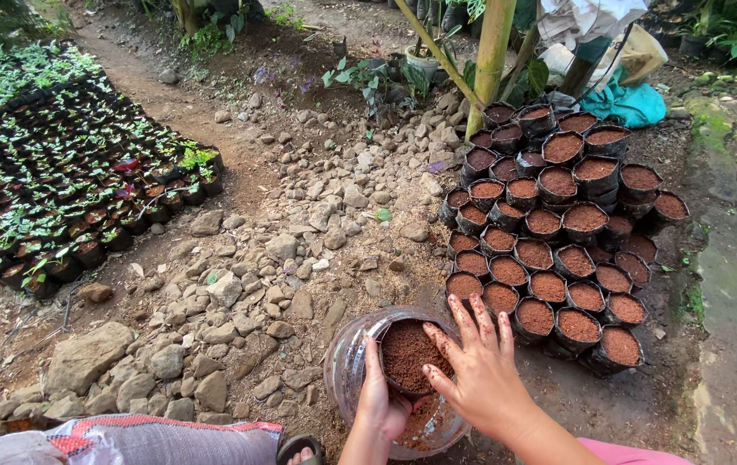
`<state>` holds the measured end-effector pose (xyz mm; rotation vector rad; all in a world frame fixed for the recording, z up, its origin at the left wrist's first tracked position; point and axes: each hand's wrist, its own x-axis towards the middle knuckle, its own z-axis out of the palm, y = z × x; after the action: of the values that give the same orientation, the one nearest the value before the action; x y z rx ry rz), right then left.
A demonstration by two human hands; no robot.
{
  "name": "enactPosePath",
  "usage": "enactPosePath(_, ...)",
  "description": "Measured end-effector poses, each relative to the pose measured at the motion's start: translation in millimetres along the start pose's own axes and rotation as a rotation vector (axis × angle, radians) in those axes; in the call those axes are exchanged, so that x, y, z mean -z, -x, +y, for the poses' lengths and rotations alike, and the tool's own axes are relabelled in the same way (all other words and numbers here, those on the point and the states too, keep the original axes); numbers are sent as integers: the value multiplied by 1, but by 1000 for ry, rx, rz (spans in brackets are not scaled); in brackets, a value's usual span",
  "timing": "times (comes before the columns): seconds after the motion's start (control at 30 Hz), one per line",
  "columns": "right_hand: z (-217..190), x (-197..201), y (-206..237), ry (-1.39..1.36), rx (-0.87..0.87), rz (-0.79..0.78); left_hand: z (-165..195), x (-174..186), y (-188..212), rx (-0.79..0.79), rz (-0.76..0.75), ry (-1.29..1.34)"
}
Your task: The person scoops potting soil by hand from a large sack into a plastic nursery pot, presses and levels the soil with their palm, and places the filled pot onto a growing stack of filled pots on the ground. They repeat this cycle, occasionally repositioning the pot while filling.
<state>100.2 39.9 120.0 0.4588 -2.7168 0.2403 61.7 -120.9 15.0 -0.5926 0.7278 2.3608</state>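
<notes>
Left hand: my left hand (383, 398) reaches inside a clear plastic container (344, 362) lying tilted on the ground, fingers curled around the side of a small black grow bag (404, 355) filled with red-brown soil.
Right hand: my right hand (478, 366) is spread wide, fingers splayed, palm down on the right edge of the bag's soil; it grips nothing.
Grow bag: sits in the mouth of the container, directly between my two hands, its soil surface open to view.
Container: loose soil lies in its lower part, just below my left hand.
Filled bags: a dense cluster of soil-filled black bags (558, 232) stands just beyond my right hand's fingertips and runs away from me toward a bamboo pole (491, 56).
Stones: a bed of grey rocks (239, 293) spreads ahead and to the left of my left hand.
Seedlings: rows of black bags with green seedlings (67, 172) stand well to the left, far from both hands.
Sack: a white woven sack with red stripes (153, 439) lies near me, left of my left forearm.
Foot: a sandalled toe (299, 449) shows beside the sack.
</notes>
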Motion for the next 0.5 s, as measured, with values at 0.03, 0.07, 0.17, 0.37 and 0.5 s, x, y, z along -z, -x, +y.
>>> enactPosePath(0.03, 0, 1, 0, 3, 4, -6, 1, 1, 0, -11, -32, -10)
enactPosePath(0.07, -1, 2, -1, 5, 7, -12, 1, 1, 1, -20, -63, -21)
enactPosePath(0.17, -2, 5, -2, -5, 38, 37, 2, 1, 1, 5, -3, -78)
enactPosePath(0.37, -4, 9, -5, -6, 73, 49, 1, 3, 0, 50, -13, -146)
enactPosePath(0.5, -5, 12, -5, -27, 65, 10, 2, 3, 1, 46, -15, -139)
